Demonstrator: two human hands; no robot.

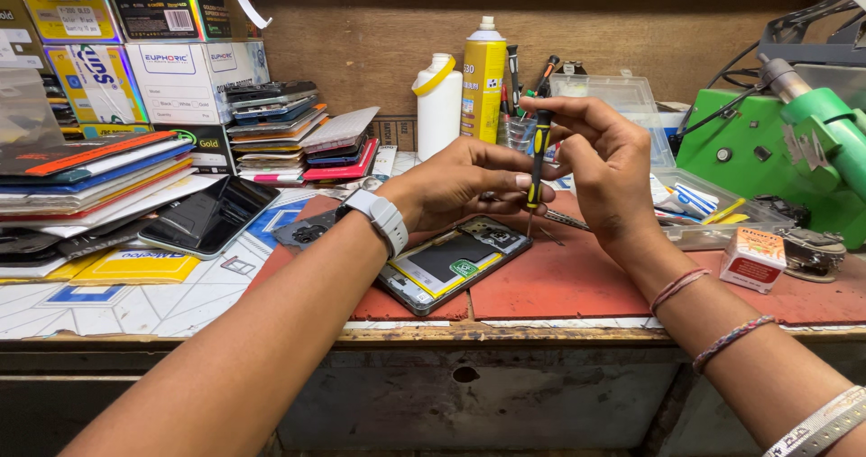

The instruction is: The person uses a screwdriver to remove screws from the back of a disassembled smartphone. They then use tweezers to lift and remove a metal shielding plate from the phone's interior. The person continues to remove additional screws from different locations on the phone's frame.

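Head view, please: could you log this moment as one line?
right hand: holds screwdriver upright | left hand: steadies tip | opened phone: flat on red mat

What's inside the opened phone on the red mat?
The opened phone shows a black battery with a green sticker, yellow edging and a dark board section at its top end. The left hand covers the upper corner; the screwdriver tip meets it there.

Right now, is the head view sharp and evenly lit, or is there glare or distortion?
Head view: sharp on the right hand and screwdriver; soft even light, mild glare on the dark phone screen; forearms stretched wide at the lower edge by the lens.
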